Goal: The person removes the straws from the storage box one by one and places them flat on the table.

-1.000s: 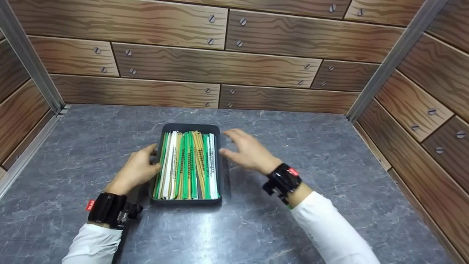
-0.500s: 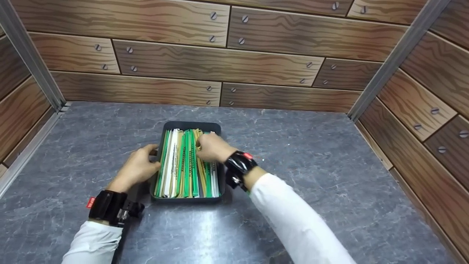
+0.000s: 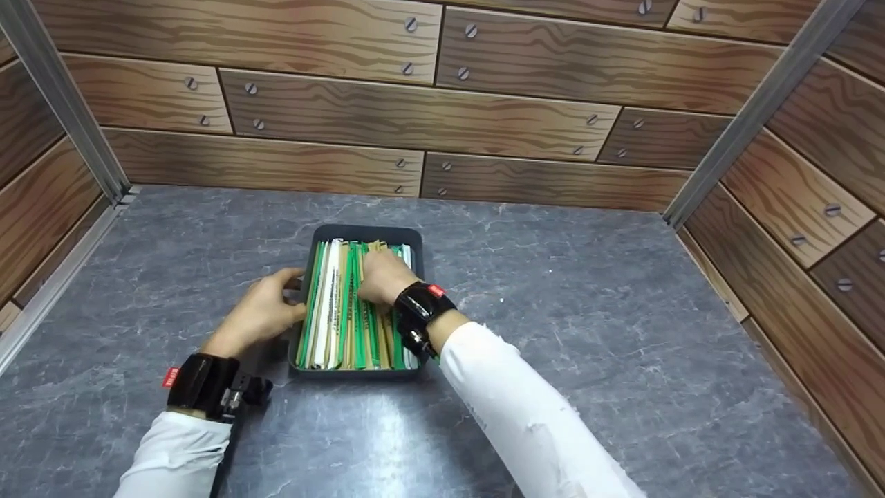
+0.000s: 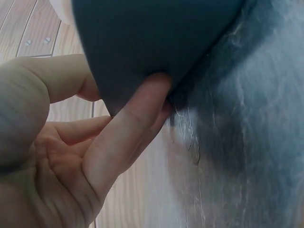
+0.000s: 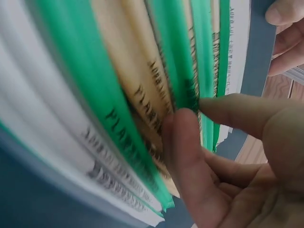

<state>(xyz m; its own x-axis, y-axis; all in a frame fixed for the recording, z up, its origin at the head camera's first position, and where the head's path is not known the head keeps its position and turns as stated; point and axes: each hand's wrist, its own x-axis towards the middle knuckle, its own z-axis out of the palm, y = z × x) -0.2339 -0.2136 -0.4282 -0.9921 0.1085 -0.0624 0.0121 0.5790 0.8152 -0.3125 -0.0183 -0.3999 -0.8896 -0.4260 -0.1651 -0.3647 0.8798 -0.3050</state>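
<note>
While the left hand (image 3: 259, 311), thumb and fingers spread apart, touches the outer wall of a dark grey rectangular tray (image 3: 366, 232), apparently plastic, the right hand (image 3: 384, 277) pinches a slim green printed packet (image 5: 179, 57) between its fingertips; firmness unclear. Packet sits inside the tray, amid a tight row of slim green, tan and white packets (image 3: 325, 318). Probably light, bendy, slightly slick; best taken by both flat sides. Underneath, grey marbled tabletop (image 3: 588, 346); beyond, brown wood-patterned panels (image 3: 415, 111).

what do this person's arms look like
The left white fabric sleeve and right white fabric sleeve stop above each wrist. The left glossy black wristband and right glossy black wristband each carry a rectangular red tag with pale marking and a dark projecting attachment.
</note>
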